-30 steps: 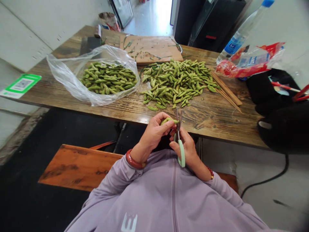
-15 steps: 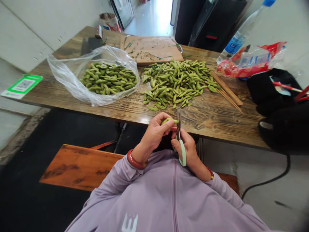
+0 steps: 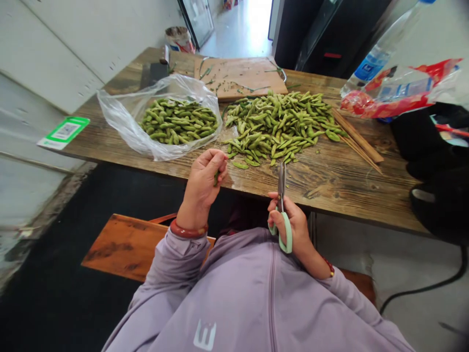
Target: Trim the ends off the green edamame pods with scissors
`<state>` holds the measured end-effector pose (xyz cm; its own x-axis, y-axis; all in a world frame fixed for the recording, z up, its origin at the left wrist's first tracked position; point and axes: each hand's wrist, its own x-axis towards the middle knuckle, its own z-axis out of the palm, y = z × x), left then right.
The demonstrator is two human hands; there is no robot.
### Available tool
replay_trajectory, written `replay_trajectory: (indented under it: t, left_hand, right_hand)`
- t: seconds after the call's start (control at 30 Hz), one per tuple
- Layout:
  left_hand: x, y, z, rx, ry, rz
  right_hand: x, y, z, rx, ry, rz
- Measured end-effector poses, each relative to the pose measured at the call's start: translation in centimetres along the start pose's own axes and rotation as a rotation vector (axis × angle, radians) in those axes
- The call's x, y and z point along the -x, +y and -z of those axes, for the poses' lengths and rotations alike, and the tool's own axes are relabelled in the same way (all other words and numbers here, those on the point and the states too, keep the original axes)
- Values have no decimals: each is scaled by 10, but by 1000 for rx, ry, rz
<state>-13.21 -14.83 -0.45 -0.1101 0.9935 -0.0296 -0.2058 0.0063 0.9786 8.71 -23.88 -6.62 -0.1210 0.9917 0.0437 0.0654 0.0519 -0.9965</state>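
My left hand (image 3: pixel 205 178) is closed around a green edamame pod (image 3: pixel 216 179), mostly hidden by the fingers, over the table's front edge. In my right hand (image 3: pixel 293 222) is a pair of scissors (image 3: pixel 281 188) with pale green handles, blades pointing away from me and nearly closed. Beyond my hands lies a loose pile of edamame pods (image 3: pixel 278 122) on the wooden table. Left of that pile, a clear plastic bag (image 3: pixel 120 124) lies open with many more pods (image 3: pixel 179 122) inside.
Behind the pods lies a cutting board (image 3: pixel 252 73) with green scraps. Wooden sticks (image 3: pixel 357 137), a water bottle (image 3: pixel 370 66), red-and-clear packaging (image 3: pixel 403 93) and a black bag (image 3: pixel 439 195) are on the right. A green-bordered QR card (image 3: pixel 66 132) lies at the left edge.
My left hand has moved left, away from the scissors, carrying the pod toward the plastic bag. My right hand still holds the scissors in about the same place; the view has shifted slightly.
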Motion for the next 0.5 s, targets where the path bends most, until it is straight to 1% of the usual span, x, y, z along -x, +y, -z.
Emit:
replay_trajectory:
  t: [0.07, 0.13, 0.17, 0.23, 0.27, 0.3, 0.37, 0.43, 0.5]
  left_hand:
    - [-6, -1, 6, -319, -20, -137]
    - [-10, -4, 7, -695, -79, -266]
    - [-11, -5, 6, -873, -109, -305]
    - [-10, -7, 2, -1159, -148, -318]
    - [-9, -8, -2, -1261, -158, -303]
    - [-8, -9, -5, -1334, -174, -290]
    - [-5, -10, -12, -1389, -254, -295]
    - [-6, -10, -18, -1364, -354, -329]
    - [-11, -11, -22, -1334, -382, -355]
  right_hand:
    - [0, -2, 0, 11, -3, 1]
    - [-1, -3, 0, 15, -9, 4]
    - [-1, -3, 0, 16, -10, 5]
    - [0, -3, 0, 20, -8, 5]
    - [0, -3, 0, 24, -6, 3]
    - [0, -2, 1, 29, -5, 3]
    - [1, -1, 1, 40, -6, 6]
    - [1, 0, 2, 48, -10, 11]
    - [1, 0, 2, 52, -13, 16]
